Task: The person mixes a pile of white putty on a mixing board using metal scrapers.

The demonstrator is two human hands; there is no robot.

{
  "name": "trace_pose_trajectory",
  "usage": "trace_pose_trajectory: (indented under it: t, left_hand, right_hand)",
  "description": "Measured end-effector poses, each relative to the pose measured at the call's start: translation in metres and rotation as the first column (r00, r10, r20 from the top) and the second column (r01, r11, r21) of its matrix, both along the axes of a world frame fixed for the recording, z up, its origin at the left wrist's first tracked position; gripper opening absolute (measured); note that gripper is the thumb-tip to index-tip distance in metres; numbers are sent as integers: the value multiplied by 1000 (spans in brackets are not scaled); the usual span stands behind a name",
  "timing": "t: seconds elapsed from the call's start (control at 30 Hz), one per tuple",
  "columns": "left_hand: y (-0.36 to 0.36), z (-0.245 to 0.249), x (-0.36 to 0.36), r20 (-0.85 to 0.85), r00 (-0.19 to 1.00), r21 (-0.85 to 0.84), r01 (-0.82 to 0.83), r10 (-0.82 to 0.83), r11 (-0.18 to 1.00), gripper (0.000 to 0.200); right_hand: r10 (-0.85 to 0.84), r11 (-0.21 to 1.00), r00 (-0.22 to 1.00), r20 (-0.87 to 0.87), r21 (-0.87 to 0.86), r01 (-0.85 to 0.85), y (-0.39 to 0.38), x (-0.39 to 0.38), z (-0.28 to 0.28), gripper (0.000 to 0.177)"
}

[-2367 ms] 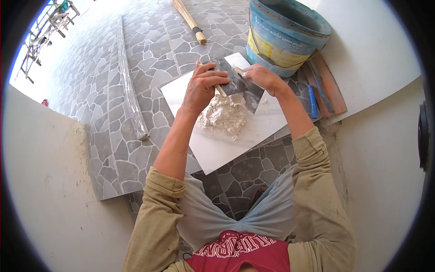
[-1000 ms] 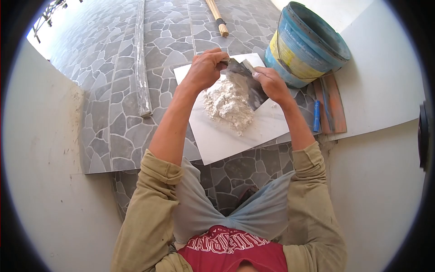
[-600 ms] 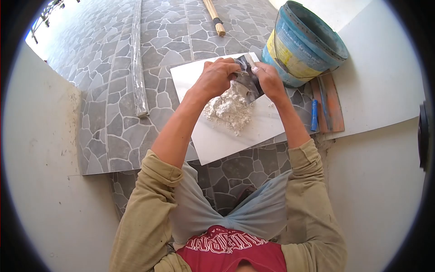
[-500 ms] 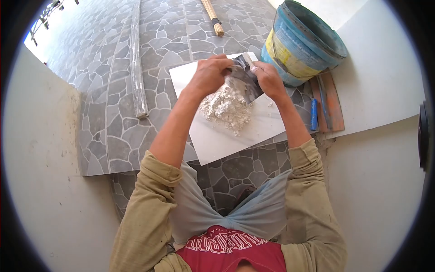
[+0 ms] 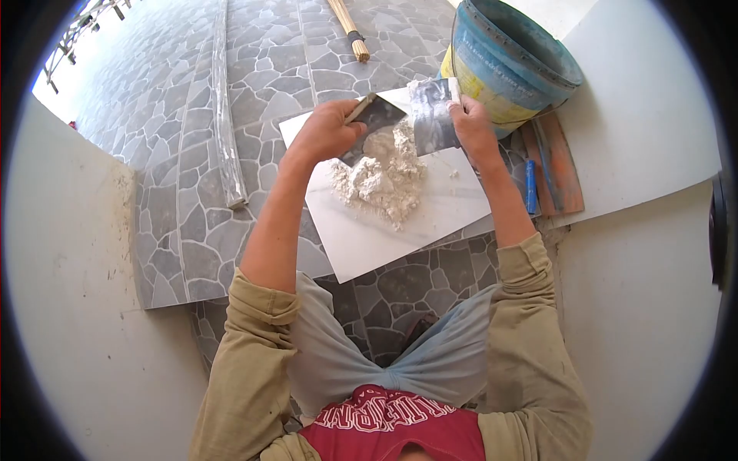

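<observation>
My left hand (image 5: 330,132) is closed round the edge handle of a dark, flat putty scraper (image 5: 378,117), whose blade reaches over a heap of white putty powder (image 5: 382,184). In my right hand (image 5: 473,129) is a second scraper (image 5: 434,115), its blade smeared with white paste and held to the right of the first. The two blades are apart, with a small gap between them. Under the heap lies a white marbled tile (image 5: 369,250), set at an angle. Part of the heap is hidden behind the left blade.
A blue and yellow bucket (image 5: 500,84) stands just beyond my right hand. Beside it are a blue tube-like piece (image 5: 531,187) and an orange-brown board (image 5: 563,165). A long whitish bar (image 5: 225,131) and a stick bundle (image 5: 355,38) lie on the stone-patterned floor (image 5: 200,184).
My hands have moved apart, the left one slightly left and the right one slightly right. The two scrapers, overlapping and blurred before, are now separate and both blades show.
</observation>
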State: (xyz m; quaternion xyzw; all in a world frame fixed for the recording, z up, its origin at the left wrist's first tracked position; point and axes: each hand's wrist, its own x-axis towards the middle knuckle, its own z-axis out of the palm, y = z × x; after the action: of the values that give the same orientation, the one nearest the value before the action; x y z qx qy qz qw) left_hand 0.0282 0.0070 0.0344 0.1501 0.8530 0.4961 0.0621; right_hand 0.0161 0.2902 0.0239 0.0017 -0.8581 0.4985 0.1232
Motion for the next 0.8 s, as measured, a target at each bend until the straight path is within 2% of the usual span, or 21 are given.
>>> trace_pose_trajectory:
  t: [0.03, 0.07, 0.1, 0.13, 0.3, 0.37, 0.4, 0.57, 0.67, 0.73, 0.8]
  left_hand:
    - [0, -3, -1, 2, 1000, -1, -1, 1, 1000, 29]
    - [2, -5, -2, 66, 997, 86, -44, 38, 995, 28]
    - [5, -6, -2, 133, 989, 171, -90, 68, 981, 27]
    - [7, -9, -4, 133, 989, 170, -88, 66, 982, 27]
    - [12, -35, -20, 378, 914, 357, -291, 147, 888, 16]
    - [16, -20, -10, 422, 894, 378, -324, 149, 867, 16]
    - [18, -14, -7, 464, 873, 398, -356, 150, 845, 16]
    - [21, -21, -8, 399, 914, 431, -263, 79, 863, 15]
    - [14, -10, -5, 327, 940, 421, -236, 96, 876, 16]
    - [4, -10, -13, 247, 959, 334, -222, 142, 916, 19]
    - [1, -14, -14, 206, 964, 350, -234, 170, 907, 20]
  right_hand:
    - [8, 999, 1000, 29, -53, -6, 1, 1, 1, 27]
    - [8, 998, 1000, 30, -55, -7, 1, 2, 0, 27]
    - [-1, 1000, 1000, -20, 31, 1, -5, 10, 6, 27]
    - [-7, 993, 998, -69, 117, 15, -11, 17, 11, 27]
    - [19, 979, 992, -124, 203, 7, -39, 46, 12, 26]
    - [25, 977, 989, -148, 211, 7, -57, 63, 22, 24]
    - [40, 974, 999, -28, 223, -33, -63, 69, 30, 23]
    - [130, 968, 989, -69, 225, -111, -71, 66, 14, 20]
    - [45, 962, 994, -96, 273, -18, -57, 48, 3, 23]
    - [-8, 958, 999, -50, 287, 22, -41, 34, -9, 26]
    - [-22, 970, 1000, 10, 244, 19, -34, 32, -9, 27]
